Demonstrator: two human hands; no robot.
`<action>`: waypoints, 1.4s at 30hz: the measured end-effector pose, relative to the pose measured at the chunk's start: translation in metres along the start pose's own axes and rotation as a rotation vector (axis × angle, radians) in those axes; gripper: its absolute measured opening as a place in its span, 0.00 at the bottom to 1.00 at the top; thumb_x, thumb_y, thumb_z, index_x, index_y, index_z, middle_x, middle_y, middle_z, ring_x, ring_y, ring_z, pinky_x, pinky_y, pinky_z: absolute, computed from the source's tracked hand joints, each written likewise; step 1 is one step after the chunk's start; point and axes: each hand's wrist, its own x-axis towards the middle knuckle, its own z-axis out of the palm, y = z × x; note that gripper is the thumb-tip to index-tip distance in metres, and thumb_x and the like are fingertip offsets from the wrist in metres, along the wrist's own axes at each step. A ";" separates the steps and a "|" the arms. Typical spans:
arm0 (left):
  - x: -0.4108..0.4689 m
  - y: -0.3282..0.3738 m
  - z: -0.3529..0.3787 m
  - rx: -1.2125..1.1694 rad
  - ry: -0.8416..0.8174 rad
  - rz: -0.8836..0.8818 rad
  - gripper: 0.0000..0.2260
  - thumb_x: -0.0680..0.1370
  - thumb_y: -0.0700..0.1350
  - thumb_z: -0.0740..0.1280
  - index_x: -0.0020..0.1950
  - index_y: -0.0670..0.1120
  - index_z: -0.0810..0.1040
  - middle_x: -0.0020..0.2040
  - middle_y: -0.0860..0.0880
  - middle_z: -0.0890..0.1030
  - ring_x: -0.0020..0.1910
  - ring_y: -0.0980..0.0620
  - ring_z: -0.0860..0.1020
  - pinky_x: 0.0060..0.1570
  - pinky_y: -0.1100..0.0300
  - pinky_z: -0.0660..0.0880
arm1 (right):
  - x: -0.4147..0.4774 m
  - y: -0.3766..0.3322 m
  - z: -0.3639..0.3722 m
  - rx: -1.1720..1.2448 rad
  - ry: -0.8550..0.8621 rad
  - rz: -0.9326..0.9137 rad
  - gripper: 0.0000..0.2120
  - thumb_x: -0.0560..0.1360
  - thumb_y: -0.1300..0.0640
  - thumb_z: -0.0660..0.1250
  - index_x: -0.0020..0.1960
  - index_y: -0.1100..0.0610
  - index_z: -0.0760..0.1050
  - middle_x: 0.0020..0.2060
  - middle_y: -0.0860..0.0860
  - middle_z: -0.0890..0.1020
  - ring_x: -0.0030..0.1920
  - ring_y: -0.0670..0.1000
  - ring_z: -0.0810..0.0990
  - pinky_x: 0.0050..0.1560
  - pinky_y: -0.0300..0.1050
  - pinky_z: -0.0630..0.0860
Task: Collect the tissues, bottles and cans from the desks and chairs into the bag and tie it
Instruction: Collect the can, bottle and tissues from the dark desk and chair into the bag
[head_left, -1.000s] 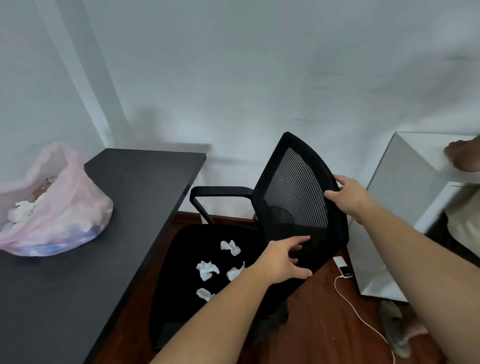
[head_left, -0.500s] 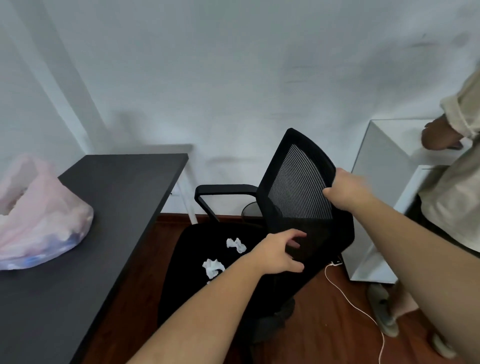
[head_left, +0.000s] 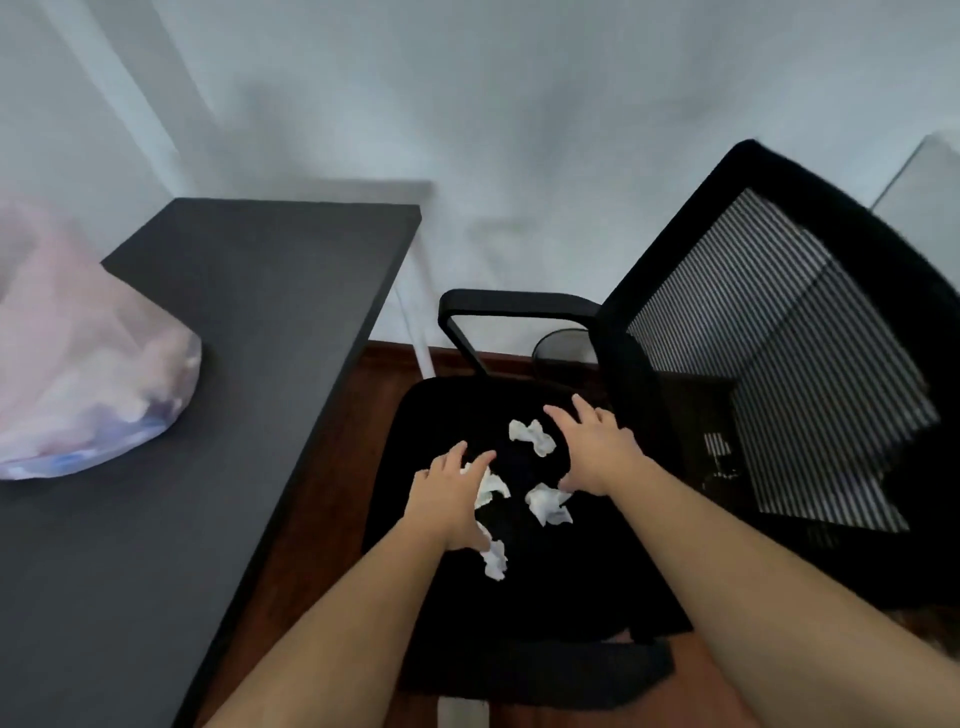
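Note:
Several crumpled white tissues lie on the black seat of an office chair (head_left: 540, 597): one at the back (head_left: 532, 436), one in the middle (head_left: 548, 505), one near the front (head_left: 493, 558), and one (head_left: 491, 486) partly under my left hand. My left hand (head_left: 449, 493) hovers open over the left tissues, fingers spread. My right hand (head_left: 597, 447) is open above the seat between the back and middle tissues. The pink translucent bag (head_left: 78, 364), holding collected waste, rests on the dark desk (head_left: 234, 415) to the left.
The chair's mesh backrest (head_left: 779, 364) rises at the right, its armrest (head_left: 498, 306) at the back. A small black mesh bin (head_left: 563, 345) stands behind the chair by the white wall. A pale cabinet edge (head_left: 924, 192) shows far right. Brown wooden floor lies below.
Both hands left the chair's backrest and dropped over the seat above the tissues. The view tilted down and left; the other person at the right is out of sight.

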 end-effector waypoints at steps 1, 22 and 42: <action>0.012 -0.010 0.022 0.043 -0.051 0.002 0.53 0.64 0.57 0.76 0.77 0.56 0.43 0.78 0.43 0.44 0.77 0.41 0.50 0.73 0.45 0.56 | 0.017 -0.001 0.021 -0.008 -0.058 0.021 0.51 0.68 0.51 0.75 0.77 0.44 0.42 0.78 0.53 0.42 0.77 0.62 0.48 0.71 0.63 0.58; 0.150 -0.047 0.167 -0.266 -0.172 0.244 0.12 0.76 0.44 0.65 0.59 0.45 0.78 0.58 0.50 0.75 0.55 0.48 0.76 0.52 0.52 0.76 | 0.198 0.013 0.174 0.024 -0.230 -0.019 0.16 0.73 0.65 0.63 0.60 0.56 0.75 0.56 0.53 0.75 0.51 0.54 0.76 0.47 0.46 0.75; 0.127 -0.061 0.140 -0.617 0.070 -0.081 0.06 0.75 0.37 0.65 0.47 0.45 0.80 0.36 0.57 0.73 0.32 0.60 0.73 0.30 0.73 0.67 | 0.207 0.005 0.163 0.426 -0.290 0.406 0.04 0.75 0.60 0.63 0.43 0.60 0.73 0.36 0.52 0.76 0.37 0.50 0.77 0.36 0.40 0.71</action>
